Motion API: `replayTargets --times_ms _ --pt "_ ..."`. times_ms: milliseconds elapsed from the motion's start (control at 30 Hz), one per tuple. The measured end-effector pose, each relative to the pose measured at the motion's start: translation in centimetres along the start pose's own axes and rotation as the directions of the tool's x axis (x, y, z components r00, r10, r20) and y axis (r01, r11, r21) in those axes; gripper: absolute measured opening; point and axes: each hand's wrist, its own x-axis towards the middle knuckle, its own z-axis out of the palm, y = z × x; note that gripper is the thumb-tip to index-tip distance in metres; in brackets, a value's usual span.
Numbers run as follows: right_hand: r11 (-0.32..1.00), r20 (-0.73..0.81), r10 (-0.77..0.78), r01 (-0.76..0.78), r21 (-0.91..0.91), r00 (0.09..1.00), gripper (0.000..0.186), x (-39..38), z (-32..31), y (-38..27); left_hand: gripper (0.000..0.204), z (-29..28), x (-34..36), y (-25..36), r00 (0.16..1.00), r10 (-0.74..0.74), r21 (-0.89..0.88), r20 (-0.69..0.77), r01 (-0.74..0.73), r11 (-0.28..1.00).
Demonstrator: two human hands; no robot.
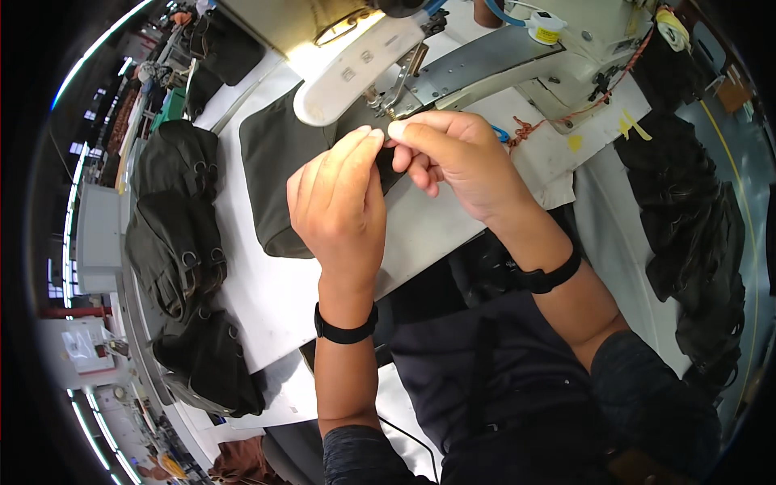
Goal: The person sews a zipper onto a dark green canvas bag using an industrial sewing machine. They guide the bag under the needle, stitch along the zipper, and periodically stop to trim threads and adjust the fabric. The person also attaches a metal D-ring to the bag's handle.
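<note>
My left hand [339, 190] is closed, fingertips bunched just below the needle and presser foot area [385, 103] of a sewing machine [339, 77]. My right hand [457, 166] is pinched at the same spot, its thumb and forefinger close to my left fingertips; whatever is between them is too small to make out. Beneath both hands lies a dark olive fabric piece [275, 170], partly hidden by them. A blue-handled small tool [499, 133] and orange cord [521, 129] are to the right of my right hand.
Dark fabric pieces with metal rings [170, 242] are piled along the left side of the white table [255, 315]. More dark cloth [683, 234] hangs at the right. Yellow tape scraps [630, 125] are stuck on the table near the machine. Workshop shelving and lights fill the far left.
</note>
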Motion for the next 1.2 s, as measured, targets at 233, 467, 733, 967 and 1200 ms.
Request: replayTargets --times_ms 233,467,733,967,1200 --pt "0.997 -0.066 -0.056 0.06 0.053 0.996 0.024 -0.1 0.8 0.7 0.026 0.2 -0.1 0.2 1.0 -0.03 0.023 0.008 0.03 0.999" --pt "0.992 -0.159 -0.051 0.068 0.105 0.986 0.02 -0.1 1.7 1.0 0.026 0.2 0.1 -0.2 1.0 -0.016 0.009 0.01 0.016 1.0" --pt "0.993 -0.198 -0.046 0.066 0.097 0.979 0.023 0.1 1.9 0.5 0.021 0.1 0.6 -0.1 0.996 -0.07 -0.039 0.057 0.072 0.997" --pt "0.997 -0.202 -0.053 0.064 0.047 0.978 0.022 0.3 2.1 0.2 0.019 0.5 0.6 -0.5 0.991 -0.123 -0.094 0.059 0.129 0.987" --pt "0.993 -0.181 -0.109 0.099 -0.061 0.978 0.026 0.2 1.7 0.1 0.016 1.5 0.6 -1.6 0.994 -0.11 -0.068 -0.013 0.109 0.992"
